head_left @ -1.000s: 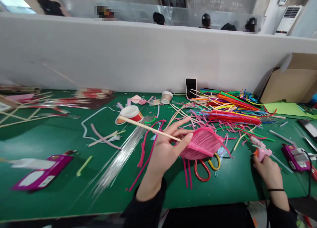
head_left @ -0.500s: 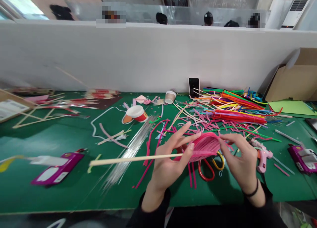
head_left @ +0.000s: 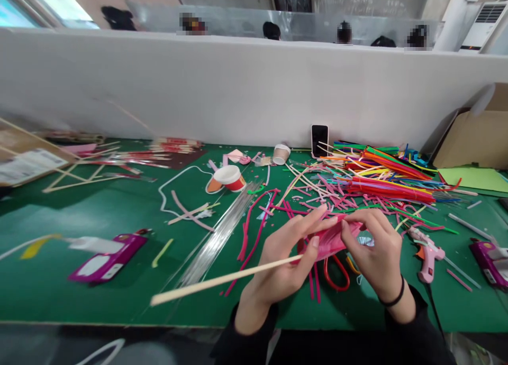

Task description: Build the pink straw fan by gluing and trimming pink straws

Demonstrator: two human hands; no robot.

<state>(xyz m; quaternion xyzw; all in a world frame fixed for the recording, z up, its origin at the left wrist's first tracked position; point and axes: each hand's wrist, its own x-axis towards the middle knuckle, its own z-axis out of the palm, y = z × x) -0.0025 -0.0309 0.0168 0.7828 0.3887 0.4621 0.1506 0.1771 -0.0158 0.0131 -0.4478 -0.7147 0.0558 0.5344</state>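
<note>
My left hand (head_left: 289, 256) pinches a pink ribbed leaf-shaped piece (head_left: 329, 239) fixed to a long wooden stick (head_left: 222, 281) that points down-left over the table's front edge. My right hand (head_left: 375, 251) grips the same pink piece from the right, fingers curled on its top edge. Both hands hover just above the green table (head_left: 99, 217). Red-handled scissors (head_left: 337, 274) lie under the hands. A pink glue gun (head_left: 427, 251) lies just right of my right hand.
A heap of coloured strips (head_left: 377, 177) fills the back right, with a phone (head_left: 319, 140) leaning on the white wall. Two paper cups (head_left: 232, 177), a bundle of thin wires (head_left: 216, 235), magenta packs (head_left: 107, 259) and a cardboard box (head_left: 472, 135) also lie about. People sit beyond the wall.
My right hand left the glue gun and came to the pink piece. The stick swung from pointing up-left to pointing down-left. The pink piece now looks folded narrower.
</note>
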